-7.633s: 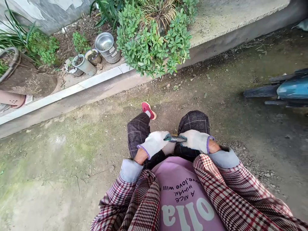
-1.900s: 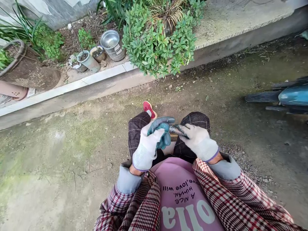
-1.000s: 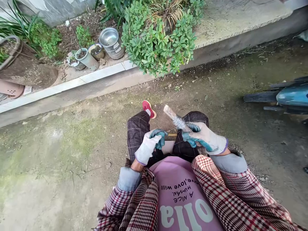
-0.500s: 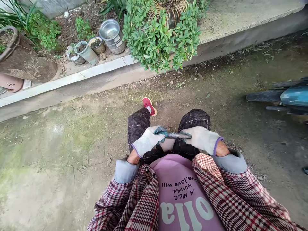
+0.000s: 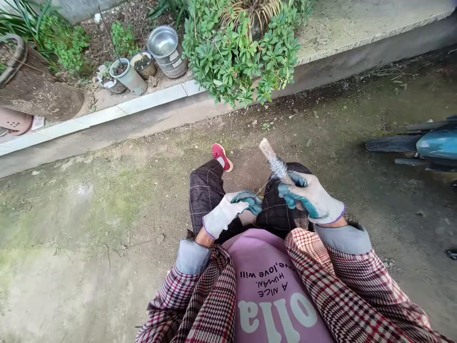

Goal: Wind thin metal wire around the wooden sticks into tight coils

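My right hand [image 5: 316, 197], in a white work glove with a teal palm, is closed round the lower end of a short wooden stick [image 5: 266, 148]. Thin silvery wire [image 5: 278, 167] is wound about the stick's middle, and its bare upper end tilts up to the left. From the winding a fine strand of wire runs down to my left hand [image 5: 232, 208], gloved the same way, whose fingers are pinched on it. Both hands are above my dark checked trousers [image 5: 205, 186], apart from each other. The right glove hides the stick's lower end.
Ahead is a raised bed with a white tiled edge [image 5: 153, 101]. On it stand a metal pot [image 5: 173, 64], a pale planter [image 5: 134, 81] and a big brown pot [image 5: 39, 95]. A leafy bush [image 5: 243, 66] overhangs the edge. A blue object [image 5: 437, 144] is at the right.
The stick was level between both hands; now it is tilted up in my right hand alone. My left hand has moved off it, with a strand of wire stretched between.
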{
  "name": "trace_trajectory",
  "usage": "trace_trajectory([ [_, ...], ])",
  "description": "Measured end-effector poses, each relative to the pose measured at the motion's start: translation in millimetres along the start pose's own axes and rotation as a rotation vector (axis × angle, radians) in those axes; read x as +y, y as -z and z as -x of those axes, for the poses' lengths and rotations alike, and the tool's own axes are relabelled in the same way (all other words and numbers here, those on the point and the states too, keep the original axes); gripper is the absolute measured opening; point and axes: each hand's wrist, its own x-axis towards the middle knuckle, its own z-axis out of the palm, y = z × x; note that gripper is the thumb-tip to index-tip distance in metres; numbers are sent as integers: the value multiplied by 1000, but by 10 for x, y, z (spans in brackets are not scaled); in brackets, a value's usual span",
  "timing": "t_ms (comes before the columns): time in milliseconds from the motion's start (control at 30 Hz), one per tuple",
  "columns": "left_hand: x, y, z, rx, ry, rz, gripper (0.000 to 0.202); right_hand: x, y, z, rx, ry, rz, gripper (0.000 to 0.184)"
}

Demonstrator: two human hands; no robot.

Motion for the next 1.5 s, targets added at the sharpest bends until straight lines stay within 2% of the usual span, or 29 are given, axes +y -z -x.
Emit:
trace_trajectory([
  [100, 0, 5, 2, -25, 15, -12, 23, -53, -5, 15, -1, -24, -89, 49],
  [200, -41, 11, -3, 1, 26, 12, 27, -47, 9, 20, -28, -27, -170, 51],
  [433, -190, 30, 3, 54, 67, 188, 40, 6, 47, 19, -50, -33, -189, 49],
  [533, -217, 32, 17, 93, 82, 216, 54, -2, 41, 34, -74, -37, -215, 49],
  [667, -186, 25, 39, 107, 67, 308, 71, -17, 52, 57, -20, -16, -195, 41],
  [900, -204, -12, 29, 175, 76, 177, 41, -19, 70, 80, -41, -2, -164, 42],
  [1033, -238, -53, 16, 217, 70, 148, 37, -31, 66, 97, -61, 2, -169, 44],
  [1167, -169, -89, 33, 265, 81, 103, 29, -76, 43, 128, -85, 6, -177, 41],
  [1300, -71, -84, 72, 233, 76, 8, 19, -96, 21, 141, -52, 16, -173, 36],
  [1367, -61, -67, 79, 230, 57, -26, 17, -83, 21, 131, -33, 35, -182, 35],
  [1500, -98, -55, 48, 306, -28, -102, 9, -45, 27, 108, -38, 41, -212, 37],
])
